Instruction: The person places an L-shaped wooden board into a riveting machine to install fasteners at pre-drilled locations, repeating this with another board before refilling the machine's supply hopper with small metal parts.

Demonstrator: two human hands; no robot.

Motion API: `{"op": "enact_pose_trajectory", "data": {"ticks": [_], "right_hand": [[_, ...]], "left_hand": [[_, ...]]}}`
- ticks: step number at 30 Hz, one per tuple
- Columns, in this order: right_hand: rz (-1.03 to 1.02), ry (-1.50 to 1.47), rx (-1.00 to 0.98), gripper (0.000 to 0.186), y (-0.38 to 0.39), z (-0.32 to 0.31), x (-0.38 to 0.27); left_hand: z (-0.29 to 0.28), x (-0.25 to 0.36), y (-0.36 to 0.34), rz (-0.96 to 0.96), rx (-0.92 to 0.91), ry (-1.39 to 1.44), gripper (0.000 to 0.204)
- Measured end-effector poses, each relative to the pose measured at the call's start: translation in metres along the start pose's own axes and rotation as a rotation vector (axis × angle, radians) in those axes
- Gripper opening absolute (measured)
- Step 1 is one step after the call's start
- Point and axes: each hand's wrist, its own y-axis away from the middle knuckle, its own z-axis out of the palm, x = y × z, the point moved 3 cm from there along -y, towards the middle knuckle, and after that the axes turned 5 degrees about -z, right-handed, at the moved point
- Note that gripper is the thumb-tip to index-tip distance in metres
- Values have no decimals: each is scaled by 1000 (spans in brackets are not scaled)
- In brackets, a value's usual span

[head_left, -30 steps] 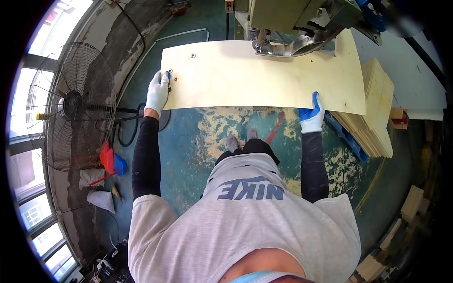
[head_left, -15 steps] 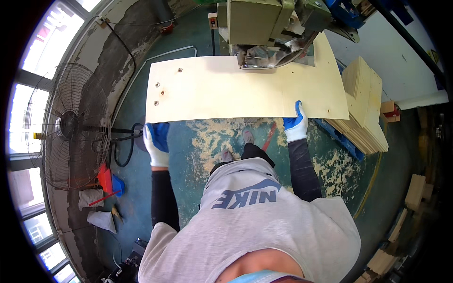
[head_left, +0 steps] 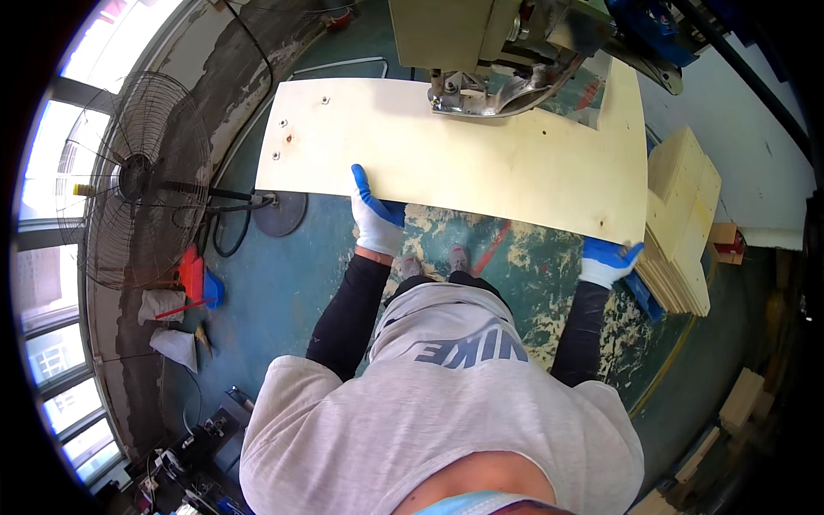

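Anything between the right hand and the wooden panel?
Nothing visible: the right hand is at the near edge of the wooden panel, close to its right corner. The stacked boards stand farther right, not between them. Whether the fingers touch is unclear.

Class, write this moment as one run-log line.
left hand: holds wooden panel | right hand: by its near right corner | machine head: over panel | panel stack: at right

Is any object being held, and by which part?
The left hand holds the wooden board by its near edge, thumb on top; whether the right hand grips it cannot be told.
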Motion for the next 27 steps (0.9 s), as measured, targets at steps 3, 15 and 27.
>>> {"op": "enact_pose_trajectory", "data": {"ticks": [3, 15, 27], "right_hand": [[132, -108, -86, 74, -57, -51, -68], [259, 1150, -319, 48, -94, -16, -56], [292, 1071, -405, 21, -83, 31, 42]], "left_hand": [[4, 4, -5, 52, 14, -30, 49], [-35, 25, 79, 247, 103, -61, 43], [-89, 111, 60, 378, 85, -82, 39]]}}
